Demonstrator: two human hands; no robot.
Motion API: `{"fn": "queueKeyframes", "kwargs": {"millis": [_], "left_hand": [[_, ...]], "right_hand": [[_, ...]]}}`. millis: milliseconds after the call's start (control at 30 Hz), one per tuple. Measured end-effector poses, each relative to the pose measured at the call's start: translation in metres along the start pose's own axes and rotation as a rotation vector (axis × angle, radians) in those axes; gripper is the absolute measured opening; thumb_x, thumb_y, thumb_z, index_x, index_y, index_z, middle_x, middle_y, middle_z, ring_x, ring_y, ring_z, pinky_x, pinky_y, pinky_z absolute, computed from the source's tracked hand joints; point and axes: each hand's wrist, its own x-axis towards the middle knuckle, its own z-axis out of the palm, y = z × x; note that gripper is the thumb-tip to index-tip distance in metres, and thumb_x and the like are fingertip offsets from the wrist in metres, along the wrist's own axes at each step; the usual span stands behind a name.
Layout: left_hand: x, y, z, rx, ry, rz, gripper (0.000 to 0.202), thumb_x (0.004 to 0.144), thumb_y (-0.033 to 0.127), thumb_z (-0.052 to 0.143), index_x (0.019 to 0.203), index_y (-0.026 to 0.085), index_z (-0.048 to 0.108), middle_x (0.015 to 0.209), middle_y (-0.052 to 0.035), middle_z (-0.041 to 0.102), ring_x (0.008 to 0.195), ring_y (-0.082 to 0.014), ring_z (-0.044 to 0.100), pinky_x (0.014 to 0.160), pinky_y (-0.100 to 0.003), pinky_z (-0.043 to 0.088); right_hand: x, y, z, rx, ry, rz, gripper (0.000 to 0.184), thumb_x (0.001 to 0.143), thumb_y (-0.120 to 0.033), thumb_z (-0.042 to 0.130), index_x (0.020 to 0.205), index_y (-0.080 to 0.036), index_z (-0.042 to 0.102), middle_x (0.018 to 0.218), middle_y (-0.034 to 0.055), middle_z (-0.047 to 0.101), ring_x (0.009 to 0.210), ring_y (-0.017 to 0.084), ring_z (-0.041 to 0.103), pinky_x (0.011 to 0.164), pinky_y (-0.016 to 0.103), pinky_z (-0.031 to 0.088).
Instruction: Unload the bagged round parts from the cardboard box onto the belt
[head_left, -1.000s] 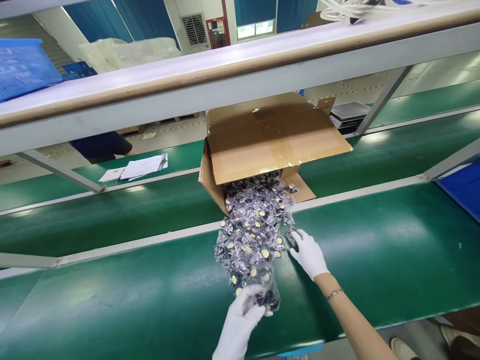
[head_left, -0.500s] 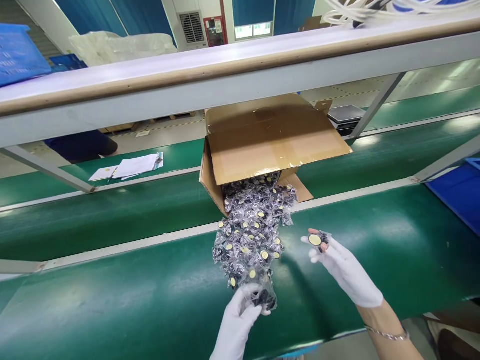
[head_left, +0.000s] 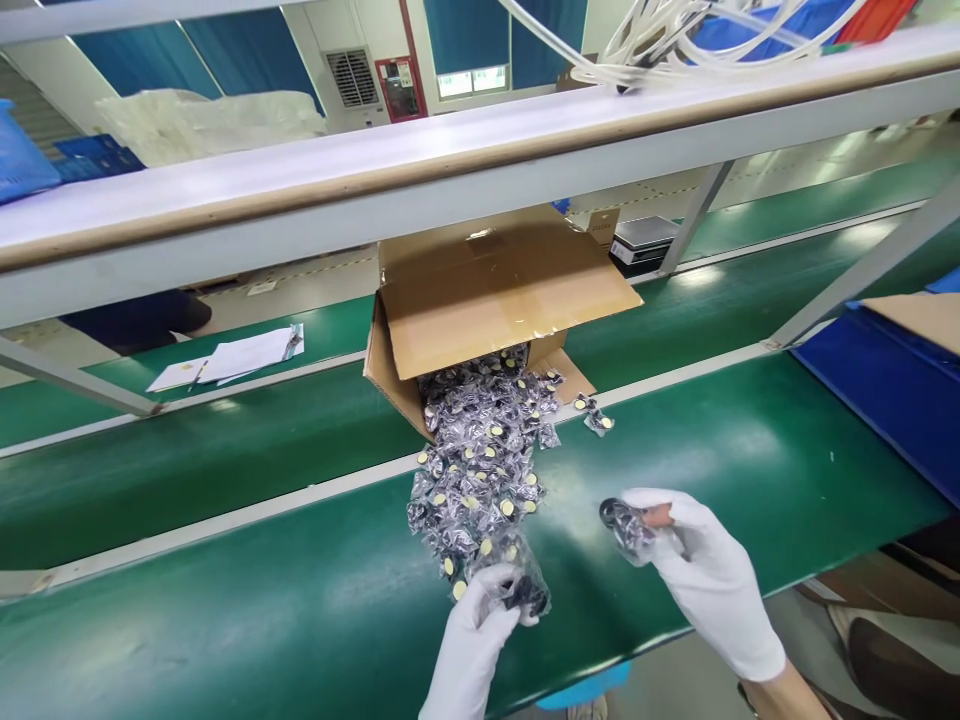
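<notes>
The person's right hand [head_left: 701, 570], in a white glove, holds one small clear packet [head_left: 624, 522] with a dark round part inside, pinched between thumb and fingers above the green surface [head_left: 750, 450]. The packet hangs clear of the pile, near the surface's near edge, with open green belt to its right as far as the blue bin [head_left: 885, 385]. The left hand [head_left: 480, 630], also gloved, closes its fingers on another packet [head_left: 521, 590] at the near tip of the heap of packets [head_left: 480, 465]; what exactly lies inside that one is hard to make out.

The heap is crinkly, shiny plastic with dark parts and pale yellow discs, spilling in a tongue from a tipped cardboard box [head_left: 495, 300] across a pale rail [head_left: 225, 515] that divides the belt lanes. Two stray packets [head_left: 592, 412] lie just right of the box's mouth. The box's inside is in shadow and its far end is hidden by the metal shelf beam [head_left: 450, 175] crossing the whole view. Left of the heap the belt is bare and smooth. Papers [head_left: 232, 355] lie on the far lane. White cables [head_left: 675, 40] coil on the shelf, cut off by the top edge.
</notes>
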Motion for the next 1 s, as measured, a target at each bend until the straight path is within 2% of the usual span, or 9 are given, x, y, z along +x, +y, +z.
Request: {"fn": "queueKeyframes", "kwargs": {"millis": [67,167,267,467,600,700,800,900,1000], "left_hand": [[-0.002,-0.001,0.003,0.004,-0.011,0.013,0.049,0.063,0.050,0.091,0.099,0.020,0.077,0.099,-0.0075,0.076,0.083,-0.0202,0.069,0.084,-0.037,0.058],[-0.002,-0.003,0.007,-0.001,-0.028,0.026,0.048,0.064,0.048,0.091,0.100,0.019,0.076,0.098,-0.0073,0.075,0.082,-0.0196,0.068,0.082,-0.036,0.058],[-0.003,-0.004,0.009,-0.006,-0.032,0.041,0.048,0.064,0.047,0.092,0.100,0.019,0.076,0.098,-0.0070,0.074,0.081,-0.0185,0.067,0.081,-0.035,0.057],[-0.005,-0.003,0.011,-0.006,-0.038,0.051,0.046,0.065,0.046,0.092,0.098,0.019,0.077,0.095,-0.0057,0.074,0.080,-0.0172,0.066,0.080,-0.033,0.056],[-0.005,-0.002,0.012,-0.006,-0.055,0.057,0.046,0.064,0.046,0.091,0.099,0.019,0.077,0.093,-0.0053,0.074,0.081,-0.0176,0.066,0.082,-0.033,0.055],[-0.006,-0.003,0.013,-0.015,-0.035,0.037,0.047,0.063,0.046,0.092,0.099,0.020,0.077,0.097,-0.0060,0.074,0.082,-0.0182,0.066,0.082,-0.034,0.056],[-0.008,-0.005,0.013,-0.031,0.012,0.035,0.049,0.059,0.048,0.094,0.097,0.019,0.078,0.094,-0.0058,0.074,0.079,-0.0178,0.066,0.082,-0.034,0.056],[-0.009,-0.009,0.009,-0.040,0.053,0.037,0.051,0.058,0.048,0.094,0.096,0.019,0.078,0.093,-0.0063,0.074,0.077,-0.0179,0.066,0.082,-0.035,0.057],[-0.007,-0.014,0.000,-0.042,0.079,0.048,0.050,0.058,0.048,0.093,0.095,0.018,0.077,0.097,-0.0087,0.075,0.079,-0.0196,0.067,0.081,-0.036,0.058]], "right_hand": [[-0.004,0.001,-0.006,0.022,0.033,-0.159,0.001,0.090,-0.026,0.066,0.090,-0.026,0.064,0.100,0.0081,0.076,0.087,0.023,0.073,0.072,0.037,0.063],[-0.007,0.000,-0.013,0.042,0.059,-0.272,0.017,0.088,-0.013,0.064,0.096,-0.028,0.064,0.101,0.0074,0.075,0.090,0.023,0.073,0.071,0.038,0.063],[-0.010,0.000,-0.018,0.010,0.072,-0.309,0.024,0.087,-0.007,0.063,0.098,-0.029,0.063,0.104,0.0069,0.074,0.090,0.023,0.072,0.072,0.039,0.062],[-0.010,-0.009,-0.027,-0.115,0.072,-0.453,0.021,0.082,-0.009,0.069,0.085,-0.028,0.060,0.089,0.0036,0.073,0.077,0.021,0.070,0.065,0.036,0.058],[-0.005,-0.004,-0.025,-0.223,0.041,-0.414,0.021,0.088,-0.018,0.068,0.076,-0.026,0.052,0.078,0.0018,0.066,0.070,0.018,0.063,0.065,0.033,0.053],[0.000,0.033,-0.005,-0.337,-0.022,-0.231,0.020,0.093,-0.032,0.061,0.078,-0.026,0.050,0.077,0.0020,0.060,0.069,0.018,0.059,0.065,0.032,0.051],[0.004,0.090,0.035,-0.433,-0.069,0.038,0.019,0.092,-0.036,0.051,0.077,-0.026,0.046,0.076,0.0027,0.056,0.069,0.019,0.056,0.066,0.033,0.053],[0.009,0.136,0.075,-0.467,-0.204,0.169,0.008,0.084,-0.028,0.051,0.086,-0.022,0.056,0.097,0.0098,0.065,0.090,0.022,0.064,0.086,0.036,0.057],[0.027,0.159,0.093,-0.456,-0.357,0.182,0.031,0.078,-0.022,0.058,0.108,-0.020,0.067,0.123,0.0097,0.068,0.116,0.022,0.063,0.105,0.033,0.051]]}}
